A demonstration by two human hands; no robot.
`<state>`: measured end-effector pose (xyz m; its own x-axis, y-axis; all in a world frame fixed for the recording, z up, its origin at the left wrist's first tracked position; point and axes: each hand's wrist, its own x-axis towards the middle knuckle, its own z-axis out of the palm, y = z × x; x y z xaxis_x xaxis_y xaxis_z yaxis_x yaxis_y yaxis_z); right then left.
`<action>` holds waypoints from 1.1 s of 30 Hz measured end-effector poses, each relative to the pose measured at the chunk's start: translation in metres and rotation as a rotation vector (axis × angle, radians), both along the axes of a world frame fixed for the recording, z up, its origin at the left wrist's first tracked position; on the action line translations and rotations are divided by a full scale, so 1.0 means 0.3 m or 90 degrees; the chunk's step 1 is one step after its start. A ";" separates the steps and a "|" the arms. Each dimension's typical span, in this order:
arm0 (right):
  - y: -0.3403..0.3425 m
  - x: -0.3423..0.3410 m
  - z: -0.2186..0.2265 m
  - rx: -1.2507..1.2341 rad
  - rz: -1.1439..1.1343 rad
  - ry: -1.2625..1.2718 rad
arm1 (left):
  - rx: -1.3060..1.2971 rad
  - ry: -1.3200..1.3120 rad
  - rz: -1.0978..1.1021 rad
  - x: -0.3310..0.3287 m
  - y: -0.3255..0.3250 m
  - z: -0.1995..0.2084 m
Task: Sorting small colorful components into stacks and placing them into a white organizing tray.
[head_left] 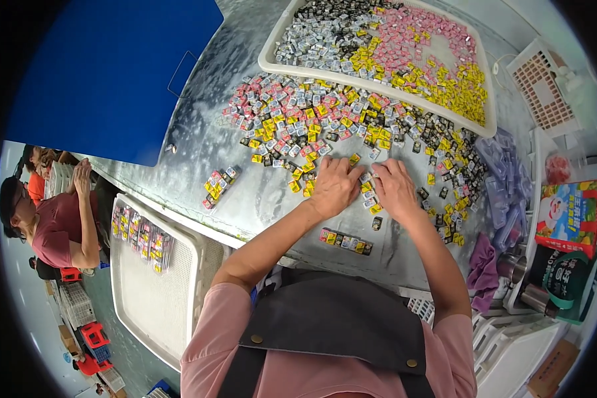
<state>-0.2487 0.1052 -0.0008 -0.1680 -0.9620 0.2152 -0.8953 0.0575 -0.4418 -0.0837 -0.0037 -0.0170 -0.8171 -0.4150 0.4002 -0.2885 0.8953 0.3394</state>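
Grey mottled tabletop (259,192) carries small coloured packets (312,123). Left hand (333,186) lies flat, fingers (331,164) loosely spread over packets at the pile's near edge; just beside it, right hand (396,189) presses slightly curled fingers on packets between them.

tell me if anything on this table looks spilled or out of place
Nothing looks damaged. The small coloured packets lie in a loose, mixed heap on the table beside the white tray, where the left hand and right hand rest on them.
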 end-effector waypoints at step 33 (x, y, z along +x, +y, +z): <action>0.226 -0.063 0.071 -0.029 0.010 0.059 | 0.014 -0.057 -0.086 0.002 -0.044 -0.007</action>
